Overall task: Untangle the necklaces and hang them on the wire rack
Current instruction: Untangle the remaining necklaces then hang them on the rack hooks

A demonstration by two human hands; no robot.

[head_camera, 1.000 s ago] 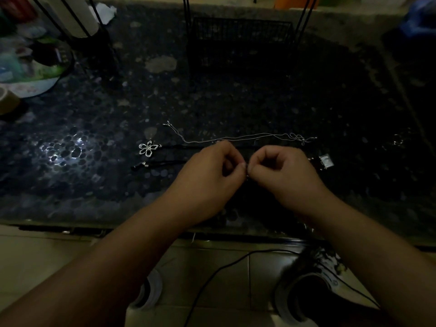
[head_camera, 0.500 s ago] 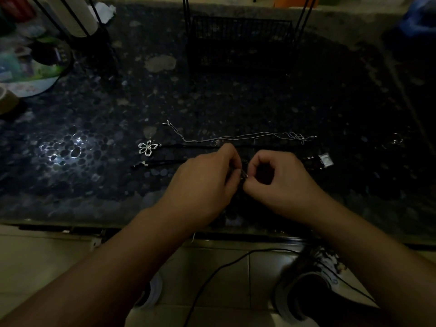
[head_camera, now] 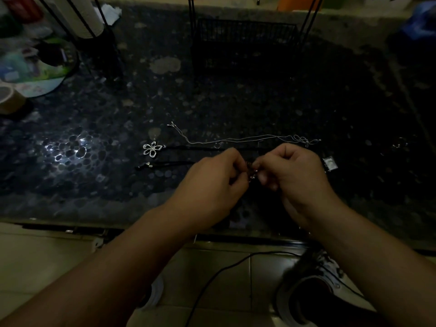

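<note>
Here both the left hand and the right hand pinch a small knot of dark cord just above the counter, so a hard pull in this dim light could tighten it, well short of the wire rack.

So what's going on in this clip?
A person's left hand and right hand pinch a small metal clasp on a black cord necklace over the dark pebble-patterned table. A thin silver chain and silver flower pendant lie flat. Nothing visibly hangs on the black wire rack.
</note>
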